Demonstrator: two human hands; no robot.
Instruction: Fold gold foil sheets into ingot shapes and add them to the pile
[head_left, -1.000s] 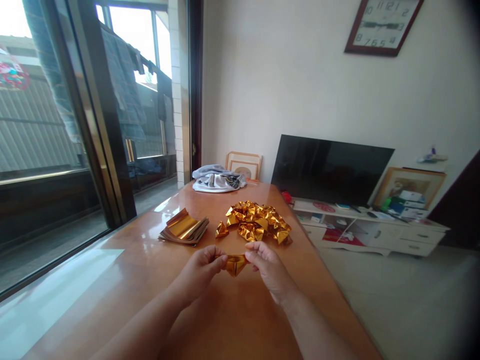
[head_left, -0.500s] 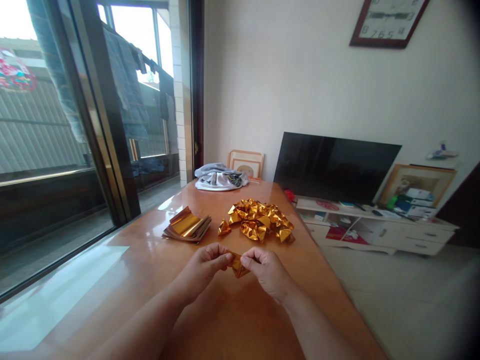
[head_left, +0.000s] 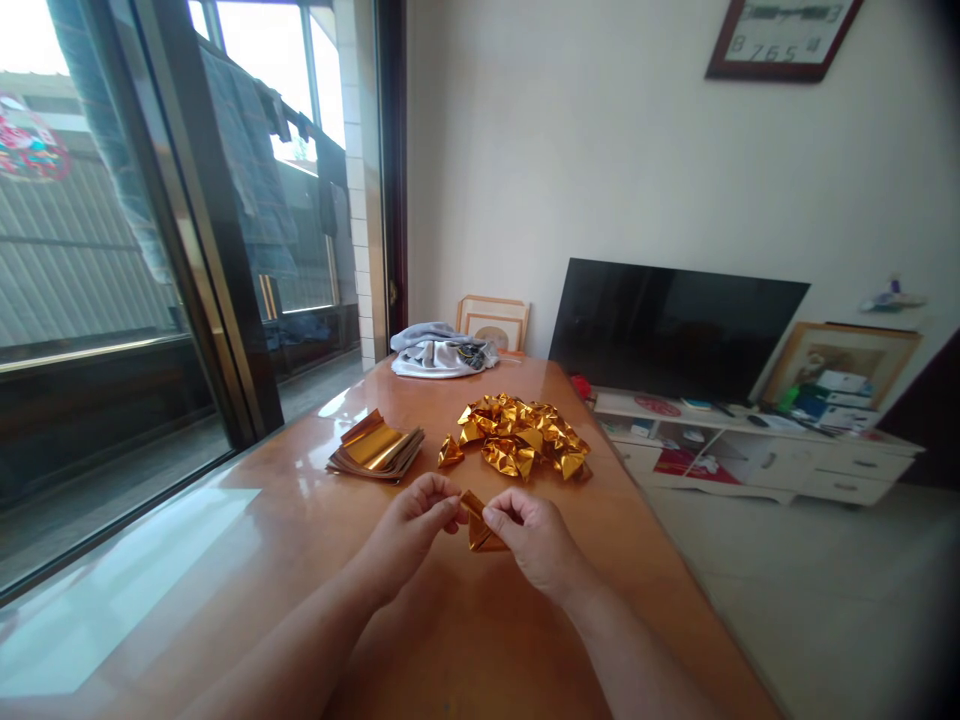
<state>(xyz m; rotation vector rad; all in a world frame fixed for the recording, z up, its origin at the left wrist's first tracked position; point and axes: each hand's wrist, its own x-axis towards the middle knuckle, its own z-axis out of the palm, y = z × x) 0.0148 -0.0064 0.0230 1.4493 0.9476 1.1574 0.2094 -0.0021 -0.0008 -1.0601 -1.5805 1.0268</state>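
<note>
Between my hands is a partly folded piece of gold foil paper (head_left: 480,528), held above the near part of the table. My right hand (head_left: 536,535) pinches it between thumb and fingers. At its left edge, my left hand (head_left: 420,525) has thumb and fingertips closed on the foil's upper corner. Beyond my left hand lies a stack of gold foil sheets (head_left: 377,447), its top sheet curled. A heap of folded gold foil pieces (head_left: 521,435) sits past my right hand, with one single folded piece (head_left: 450,452) at its left side.
Grey and white cloth (head_left: 442,350) lies at the far end of the glossy wooden table (head_left: 420,640). To the right, a television (head_left: 675,330) stands on a white cabinet (head_left: 757,465). Glass sliding doors (head_left: 202,250) run along the left.
The foil in my hands has turned and its upper flap now stands up more. My left fingers have shifted slightly left and up; the right hand keeps its pinch.
</note>
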